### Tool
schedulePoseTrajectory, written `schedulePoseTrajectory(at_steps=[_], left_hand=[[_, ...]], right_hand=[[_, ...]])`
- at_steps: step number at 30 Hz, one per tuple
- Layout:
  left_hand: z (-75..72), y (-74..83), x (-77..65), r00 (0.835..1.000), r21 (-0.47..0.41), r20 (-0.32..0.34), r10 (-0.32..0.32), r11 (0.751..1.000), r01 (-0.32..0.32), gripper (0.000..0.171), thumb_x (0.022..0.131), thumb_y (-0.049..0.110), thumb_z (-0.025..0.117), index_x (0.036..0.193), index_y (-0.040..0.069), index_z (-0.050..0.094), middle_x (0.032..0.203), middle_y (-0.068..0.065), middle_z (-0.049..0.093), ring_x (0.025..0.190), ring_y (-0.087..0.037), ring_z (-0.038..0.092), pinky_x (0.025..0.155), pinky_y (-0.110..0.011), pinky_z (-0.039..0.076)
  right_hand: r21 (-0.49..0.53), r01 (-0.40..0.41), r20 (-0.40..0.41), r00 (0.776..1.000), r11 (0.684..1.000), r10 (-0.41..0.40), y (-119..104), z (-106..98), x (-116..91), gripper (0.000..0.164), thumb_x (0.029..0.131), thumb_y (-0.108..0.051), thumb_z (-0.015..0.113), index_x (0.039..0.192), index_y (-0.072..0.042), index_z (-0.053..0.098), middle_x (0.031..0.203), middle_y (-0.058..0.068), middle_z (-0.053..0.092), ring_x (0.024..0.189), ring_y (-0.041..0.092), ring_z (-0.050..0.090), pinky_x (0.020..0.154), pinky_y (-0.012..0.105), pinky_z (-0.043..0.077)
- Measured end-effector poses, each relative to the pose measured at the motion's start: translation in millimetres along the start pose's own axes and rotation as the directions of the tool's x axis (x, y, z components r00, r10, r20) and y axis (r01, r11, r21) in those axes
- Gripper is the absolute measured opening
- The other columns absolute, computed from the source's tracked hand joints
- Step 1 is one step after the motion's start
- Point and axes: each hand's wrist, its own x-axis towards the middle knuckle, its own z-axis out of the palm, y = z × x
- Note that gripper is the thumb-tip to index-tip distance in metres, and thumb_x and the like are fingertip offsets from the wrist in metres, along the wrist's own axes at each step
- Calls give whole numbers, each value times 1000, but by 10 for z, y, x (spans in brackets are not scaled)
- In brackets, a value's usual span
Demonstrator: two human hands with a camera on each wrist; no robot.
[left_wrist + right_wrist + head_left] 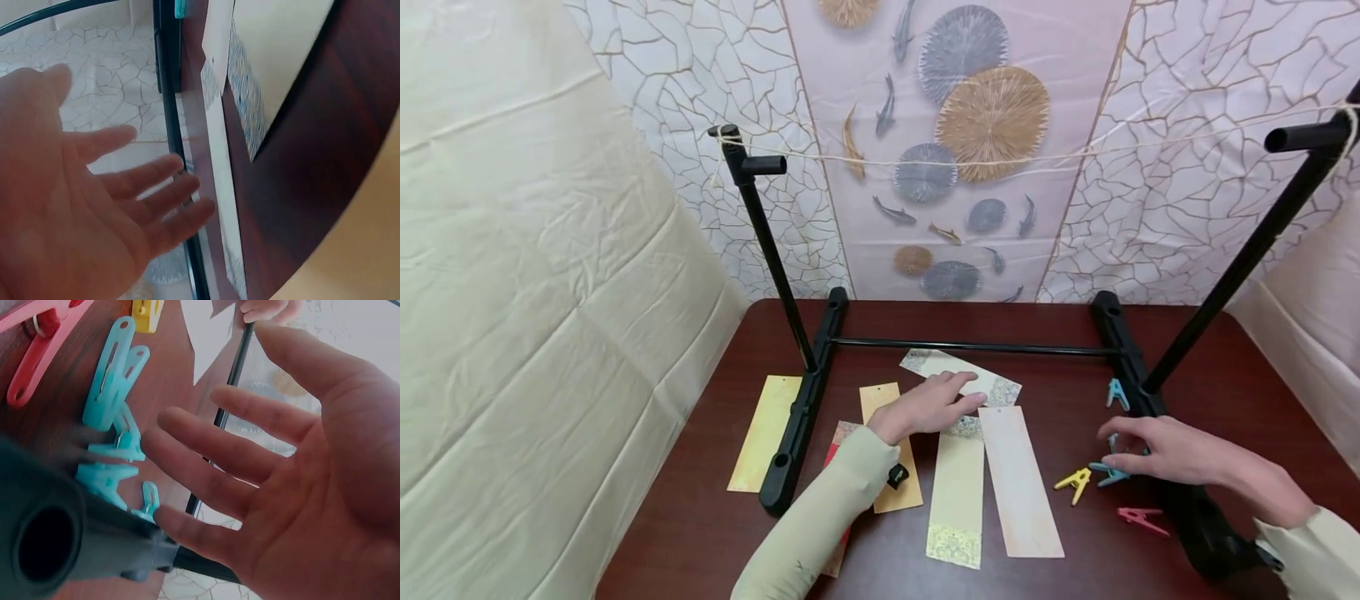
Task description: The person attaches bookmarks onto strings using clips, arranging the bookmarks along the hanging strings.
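My left hand (925, 406) hovers with spread fingers over a white paper strip (943, 363) with patterned ends; nothing is in its grasp. Closer to me lie a cream strip (955, 492) and a pale pinkish strip (1022, 492). Near the stand's right foot, my right hand (1172, 450) hangs above several blue clothespins (1108, 476), which look teal in the right wrist view. Its fingers are loosely bent and hold nothing. A yellow clothespin (1073, 482) and a pink clothespin (1141, 520) lie beside them. That hand partly hides the blue clothespins in the head view.
A black stand spans the table, its left post (771, 258) and right post (1232, 275) joined by a low bar (970, 346). String (865, 159) stretches between the post tops. Further left lie a yellow strip (765, 433), an orange strip (906, 496) and a partly covered red strip (836, 562).
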Motion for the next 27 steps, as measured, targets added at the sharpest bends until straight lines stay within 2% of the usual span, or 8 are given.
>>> schedulePoseTrajectory(at_steps=[3,6,13,16,19,22,24,27], left_hand=[[66,47,44,1000,-13,-12,13,1000,-13,70,90,67,18,144,25,30,142,0,38,131,-18,36,102,-35,36],[125,75,73,1000,6,-27,6,1000,-6,68,91,65,21,143,23,33,138,-1,42,127,-18,40,100,-34,38],[254,143,115,999,62,-35,-28,998,31,66,90,66,28,138,22,41,129,0,49,116,-15,49,91,-31,44],[273,191,123,997,103,-48,-68,992,72,65,88,68,32,136,25,43,122,1,50,107,-14,49,81,-30,46],[313,224,143,992,161,-49,-120,979,126,65,85,69,38,135,26,43,118,-1,50,102,-15,47,71,-30,45],[365,243,168,984,228,-54,-169,958,177,67,82,70,43,133,26,44,116,-3,49,98,-17,46,68,-30,44],[396,253,187,981,270,-64,-185,943,195,68,80,71,46,130,26,46,114,-4,49,95,-18,45,67,-31,44],[431,269,210,977,304,-78,-199,929,213,67,77,71,52,125,25,49,108,-4,48,90,-18,42,65,-30,42]], right_hand=[[5,19,21,1000,1000,-20,16,-9,-65,40,87,-44,59,112,-13,58,77,-10,55,60,-1,47,53,21,35],[35,0,43,999,999,-2,11,12,-106,40,88,-43,59,112,-12,58,70,-11,51,56,0,45,50,21,34],[65,-2,90,996,998,-4,-64,168,-140,38,85,-42,62,108,-12,58,80,-8,54,60,0,46,51,21,36],[58,-48,121,992,997,41,-87,194,-123,35,83,-40,65,106,-13,59,81,-5,53,63,1,46,52,22,36],[27,-80,159,984,996,75,-108,184,-105,34,81,-39,68,103,-14,59,82,-4,53,67,3,46,55,23,36],[-2,-92,180,979,996,91,-121,172,-99,34,79,-41,69,100,-17,59,84,-3,53,72,6,47,59,24,37],[-41,-83,178,980,996,89,-114,173,-119,33,79,-43,69,98,-18,58,86,-3,52,75,9,45,60,25,37],[-14,-81,199,977,997,82,-91,190,-157,28,78,-39,71,93,-19,57,78,-3,50,69,7,44,56,24,35]])
